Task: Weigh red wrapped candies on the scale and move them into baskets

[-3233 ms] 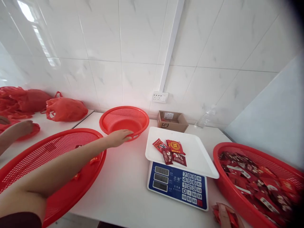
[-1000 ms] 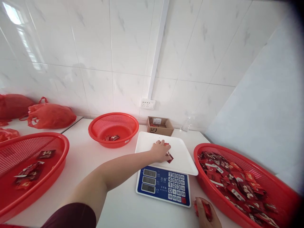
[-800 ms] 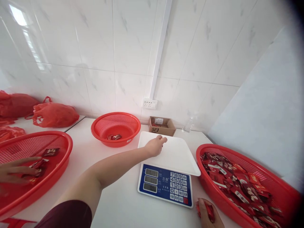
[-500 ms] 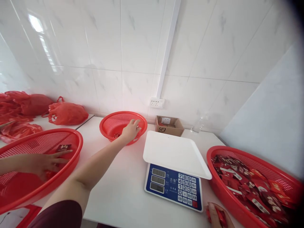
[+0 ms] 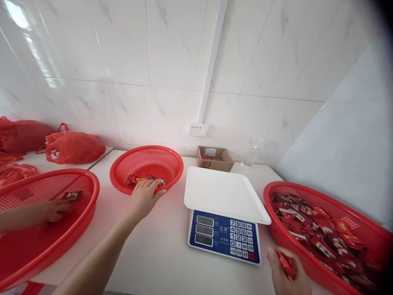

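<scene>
My left hand (image 5: 146, 200) is at the near rim of a round red mesh basket (image 5: 123, 156), its fingers hooked over the edge. Inside that basket lie several small red packets (image 5: 132, 178). At the lower right, my right hand (image 5: 290, 270) closes around a shiny red packet (image 5: 286, 264), beside a larger red basket (image 5: 302, 187) filled with red and dark wrapped packets (image 5: 319, 229). Between my hands stands a digital scale (image 5: 224, 235) with a bare white pan (image 5: 224, 192).
Another person's hand (image 5: 55, 211) reaches into a red basket (image 5: 92, 192) at left, near a dark packet (image 5: 72, 196). Red plastic bags (image 5: 75, 146) sit behind it. A small cardboard box (image 5: 216, 164) and clear plastic container (image 5: 252, 156) stand along the tiled wall.
My left hand has lowered from inside the middle basket to its near rim, and the basket has come nearer and left. The other person's hand has drawn back and curled. My view shifted slightly.
</scene>
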### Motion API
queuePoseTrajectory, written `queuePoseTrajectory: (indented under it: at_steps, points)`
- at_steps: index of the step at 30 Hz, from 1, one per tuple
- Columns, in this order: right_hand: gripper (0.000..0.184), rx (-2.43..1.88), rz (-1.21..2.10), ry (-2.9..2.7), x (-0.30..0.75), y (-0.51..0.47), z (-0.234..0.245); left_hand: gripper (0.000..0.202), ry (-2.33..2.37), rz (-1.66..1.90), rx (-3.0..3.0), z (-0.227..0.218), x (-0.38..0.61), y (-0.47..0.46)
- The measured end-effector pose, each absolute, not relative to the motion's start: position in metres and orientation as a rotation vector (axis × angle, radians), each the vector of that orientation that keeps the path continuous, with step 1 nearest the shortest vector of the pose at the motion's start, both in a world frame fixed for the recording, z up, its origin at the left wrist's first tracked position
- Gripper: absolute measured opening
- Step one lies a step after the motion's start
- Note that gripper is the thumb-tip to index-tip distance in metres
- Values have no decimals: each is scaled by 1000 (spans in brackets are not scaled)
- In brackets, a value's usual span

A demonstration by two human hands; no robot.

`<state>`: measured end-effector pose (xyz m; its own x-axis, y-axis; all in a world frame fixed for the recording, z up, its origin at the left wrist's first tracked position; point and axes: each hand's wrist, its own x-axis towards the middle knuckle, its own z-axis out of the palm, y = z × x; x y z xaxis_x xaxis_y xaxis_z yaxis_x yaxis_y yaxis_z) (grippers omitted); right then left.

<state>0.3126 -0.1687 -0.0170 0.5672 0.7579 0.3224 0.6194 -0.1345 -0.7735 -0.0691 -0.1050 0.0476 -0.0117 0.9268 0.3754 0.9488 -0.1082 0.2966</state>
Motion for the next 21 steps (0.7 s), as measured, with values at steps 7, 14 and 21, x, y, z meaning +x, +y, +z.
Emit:
queuePoseTrajectory:
  at_steps: [7,14,21]
  points:
    - [25,-1623,385,-1787,249,-85,68,25,-1395,-1467,-2165,20,-24,-108]
    - [46,-1582,655,-1892,247,-37,58,21,-1223,-1526,-2261,-16,-15,-113]
    - [49,-1539,572,-1988,263,-55,66,20,-1180,-1560,-2376,-23,-9,-111]
